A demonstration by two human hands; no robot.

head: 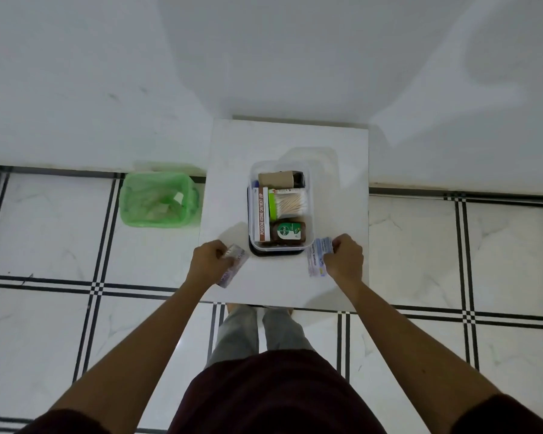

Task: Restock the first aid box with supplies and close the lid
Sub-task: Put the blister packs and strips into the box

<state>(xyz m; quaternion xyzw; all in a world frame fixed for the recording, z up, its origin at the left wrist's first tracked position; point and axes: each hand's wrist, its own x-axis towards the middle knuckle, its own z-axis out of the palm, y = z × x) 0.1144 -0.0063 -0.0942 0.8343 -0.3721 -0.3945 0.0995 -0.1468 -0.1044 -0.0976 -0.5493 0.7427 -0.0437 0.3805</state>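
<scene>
A clear plastic first aid box (310, 195) stands open on a small white table (229, 170), resting on a dark lid (276, 253). Inside lie a povidone-iodine ointment carton (263, 214), a pack of cotton buds (290, 203), a brown Dettol bottle (287, 232) and a tan bandage roll (276, 179). My left hand (209, 261) grips a silvery tablet strip (234, 267) left of the box. To the right of the box, my right hand (345, 256) holds a white and blue bandage packet (317, 256).
A green bin (159, 198) with a plastic liner stands on the tiled floor left of the table. A white wall rises behind the table. My legs are at the table's near edge.
</scene>
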